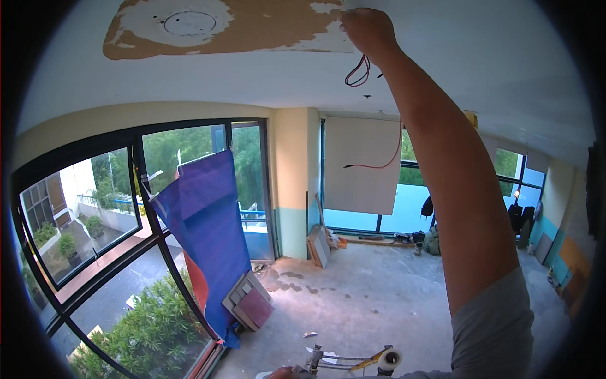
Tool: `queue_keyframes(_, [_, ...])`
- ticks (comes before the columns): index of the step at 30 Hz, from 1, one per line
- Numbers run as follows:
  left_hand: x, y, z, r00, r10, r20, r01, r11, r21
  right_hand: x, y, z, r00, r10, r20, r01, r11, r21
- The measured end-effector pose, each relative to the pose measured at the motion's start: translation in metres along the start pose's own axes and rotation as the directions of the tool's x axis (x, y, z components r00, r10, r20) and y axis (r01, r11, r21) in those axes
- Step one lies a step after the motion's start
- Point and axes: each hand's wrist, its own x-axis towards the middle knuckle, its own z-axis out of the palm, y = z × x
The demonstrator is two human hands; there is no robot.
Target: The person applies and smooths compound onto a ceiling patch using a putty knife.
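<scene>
My right hand (371, 33) is raised to the ceiling, its fingers closed at the right end of a brown patch (265, 28) where the white coating is gone. Whatever the fingers hold, if anything, is hidden. A pale area with a drawn circle (189, 24) lies within the patch. Just below my wrist hangs a loop of thin red and black wire (358, 74). At the bottom edge, only a little of my left hand (281, 373) shows beside a metal frame (314, 359), and its fingers cannot be made out. A tape roll (390, 359) rests on that frame.
Another red wire (379, 166) dangles farther off. Large black-framed windows (136, 189) run along the left, with a blue-purple sheet (208, 221) draped over them. Boards (249, 303) lean below the sheet. Bags (432, 240) and other items sit along the far wall.
</scene>
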Motion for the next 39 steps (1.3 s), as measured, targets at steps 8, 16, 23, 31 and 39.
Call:
queue_keyframes(8, [0.044,-0.018,0.011,0.971,0.202,-0.132,-0.19,0.977,0.097,-0.034,0.005,0.026,0.858,-0.073,0.509,0.079,0.997,0.009])
queue_keyframes(16, [0.091,0.185,-0.252,0.567,0.083,-0.819,-0.157,0.987,-0.009,-0.146,-0.069,-0.048,0.444,0.05,0.895,-0.194,0.98,0.042])
queue_keyframes(23, [0.065,0.433,-0.415,0.032,0.415,-0.909,-0.571,0.754,0.324,-0.302,-0.114,-0.136,0.119,-0.174,0.978,-0.373,0.905,0.206])
queue_keyframes(31, [0.066,0.546,-0.464,-0.173,0.428,-0.887,-0.539,0.712,0.449,-0.534,-0.132,-0.271,-0.03,0.03,0.999,-0.684,0.728,-0.042])
queue_keyframes(39, [0.09,0.561,-0.482,-0.38,0.35,-0.856,-0.534,0.673,0.512,-0.616,-0.117,-0.4,-0.189,0.417,0.889,-0.797,0.464,-0.387])
